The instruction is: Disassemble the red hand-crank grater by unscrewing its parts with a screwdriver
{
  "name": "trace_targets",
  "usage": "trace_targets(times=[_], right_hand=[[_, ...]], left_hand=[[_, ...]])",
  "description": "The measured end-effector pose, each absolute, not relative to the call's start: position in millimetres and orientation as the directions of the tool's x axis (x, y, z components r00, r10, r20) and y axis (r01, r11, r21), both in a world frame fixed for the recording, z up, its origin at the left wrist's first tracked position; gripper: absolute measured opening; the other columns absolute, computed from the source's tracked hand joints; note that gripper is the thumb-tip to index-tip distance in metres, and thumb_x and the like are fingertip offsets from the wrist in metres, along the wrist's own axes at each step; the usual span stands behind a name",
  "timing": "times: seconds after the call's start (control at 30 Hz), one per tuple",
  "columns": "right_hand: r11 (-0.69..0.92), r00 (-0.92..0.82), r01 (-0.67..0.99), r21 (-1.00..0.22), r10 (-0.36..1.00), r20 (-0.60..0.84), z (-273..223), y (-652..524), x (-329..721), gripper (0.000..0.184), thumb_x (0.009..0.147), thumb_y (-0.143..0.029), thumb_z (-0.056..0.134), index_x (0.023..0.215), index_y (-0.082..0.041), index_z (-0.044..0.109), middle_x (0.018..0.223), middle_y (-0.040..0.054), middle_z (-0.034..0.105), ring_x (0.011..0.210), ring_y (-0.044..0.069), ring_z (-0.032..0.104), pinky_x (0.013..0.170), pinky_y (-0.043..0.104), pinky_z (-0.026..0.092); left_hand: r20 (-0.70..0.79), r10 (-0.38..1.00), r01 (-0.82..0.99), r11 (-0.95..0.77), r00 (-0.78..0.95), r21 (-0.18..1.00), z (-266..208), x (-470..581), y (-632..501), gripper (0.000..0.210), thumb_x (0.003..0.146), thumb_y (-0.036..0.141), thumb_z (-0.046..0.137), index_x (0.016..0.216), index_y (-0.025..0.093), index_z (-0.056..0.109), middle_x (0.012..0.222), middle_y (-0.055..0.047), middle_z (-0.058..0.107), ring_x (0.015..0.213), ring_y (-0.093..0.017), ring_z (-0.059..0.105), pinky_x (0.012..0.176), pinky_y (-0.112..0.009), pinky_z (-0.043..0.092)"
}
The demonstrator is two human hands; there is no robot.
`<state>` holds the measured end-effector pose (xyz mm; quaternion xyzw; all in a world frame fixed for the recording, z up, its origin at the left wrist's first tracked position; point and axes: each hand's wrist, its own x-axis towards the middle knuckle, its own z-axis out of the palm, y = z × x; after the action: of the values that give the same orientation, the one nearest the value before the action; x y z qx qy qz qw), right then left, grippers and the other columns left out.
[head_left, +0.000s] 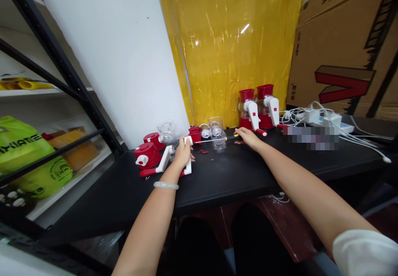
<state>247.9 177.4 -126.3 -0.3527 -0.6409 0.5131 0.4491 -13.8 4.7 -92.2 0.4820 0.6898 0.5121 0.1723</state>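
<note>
My left hand [183,153] is closed around a white crank handle [188,166], holding it upright above the black table. In my right hand [246,138] is a screwdriver [214,140] with a black and yellow grip. Its long metal shaft runs level to the left, and its tip meets the top of the white handle. Left of my left hand lie red suction bases [148,155] and another white crank with a red knob [147,172]. Small red pieces [203,152] lie on the table between my hands. Behind the shaft are clear plastic parts [216,125] and a red hopper [195,135].
Two assembled red and white rotary graters [248,110] stand at the back right. White cables and chargers [314,116] spread beside them, near a large cardboard box [342,47]. A black metal shelf frame [59,56] rises on the left, with a green bag [31,155] behind it.
</note>
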Motion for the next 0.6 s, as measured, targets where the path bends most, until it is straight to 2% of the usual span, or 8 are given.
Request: trace_targets(times=[0.1,0.2,0.33,0.4,0.5,0.6], right_hand=[[0.362,-0.388,0.231,-0.903,0.885,0.255,-129.6,179.0,250.0,0.036,0.093,-0.051,0.053,0.075,-0.019,0.058,0.054,0.0005,0.059,0.043,0.011,0.052,0.045,0.023,0.042],[0.4,-0.399,0.257,-0.88,0.873,0.281,-129.3,178.4,251.1,0.036,0.089,-0.049,0.06,0.069,-0.019,0.056,0.057,0.0001,0.06,0.043,0.009,0.048,0.046,0.023,0.04],[0.311,-0.337,0.083,-0.947,0.903,0.267,-126.0,174.3,249.2,0.023,0.077,-0.037,0.075,0.078,-0.018,0.062,0.08,0.0021,0.065,0.06,0.01,0.056,0.053,0.022,0.046],[0.257,-0.331,-0.054,-0.965,0.907,0.26,-125.1,172.7,248.3,0.023,0.07,-0.03,0.079,0.084,-0.019,0.063,0.088,0.0022,0.065,0.066,0.01,0.059,0.057,0.022,0.048],[0.181,-0.343,-0.235,-0.955,0.904,0.256,-125.2,172.8,247.2,0.033,0.062,-0.022,0.083,0.087,-0.02,0.062,0.086,-0.0002,0.063,0.068,0.01,0.061,0.061,0.023,0.052],[0.172,-0.324,-0.293,-0.941,0.907,0.267,-125.2,174.8,245.5,0.035,0.062,-0.022,0.084,0.087,-0.02,0.06,0.081,-0.0013,0.062,0.067,0.01,0.062,0.062,0.023,0.054]], left_hand=[[0.26,0.835,0.496,0.017,-0.484,0.868,-91.6,-13.9,4.8,0.04,0.101,0.044,0.035,0.132,0.021,0.043,0.085,-0.004,0.058,0.044,-0.01,0.055,0.043,-0.025,0.051],[0.255,0.836,0.489,0.018,-0.486,0.872,-90.9,-13.6,4.5,0.039,0.1,0.044,0.035,0.131,0.021,0.044,0.085,-0.003,0.058,0.044,-0.011,0.055,0.043,-0.026,0.052],[0.254,0.834,0.489,0.02,-0.489,0.872,-91.0,-13.6,4.2,0.039,0.1,0.044,0.034,0.13,0.021,0.044,0.084,-0.003,0.058,0.044,-0.01,0.055,0.043,-0.026,0.052],[0.258,0.833,0.492,0.02,-0.489,0.87,-91.7,-14.2,4.4,0.039,0.1,0.045,0.034,0.13,0.021,0.043,0.084,-0.003,0.058,0.044,-0.01,0.055,0.043,-0.026,0.052],[0.254,0.842,0.489,0.014,-0.476,0.872,-92.9,-15.3,5.0,0.04,0.1,0.045,0.034,0.131,0.021,0.043,0.085,-0.004,0.058,0.044,-0.011,0.056,0.042,-0.026,0.052],[0.25,0.85,0.486,0.007,-0.463,0.874,-93.6,-15.4,5.2,0.04,0.1,0.045,0.034,0.132,0.021,0.043,0.086,-0.004,0.058,0.044,-0.01,0.055,0.041,-0.025,0.051]])
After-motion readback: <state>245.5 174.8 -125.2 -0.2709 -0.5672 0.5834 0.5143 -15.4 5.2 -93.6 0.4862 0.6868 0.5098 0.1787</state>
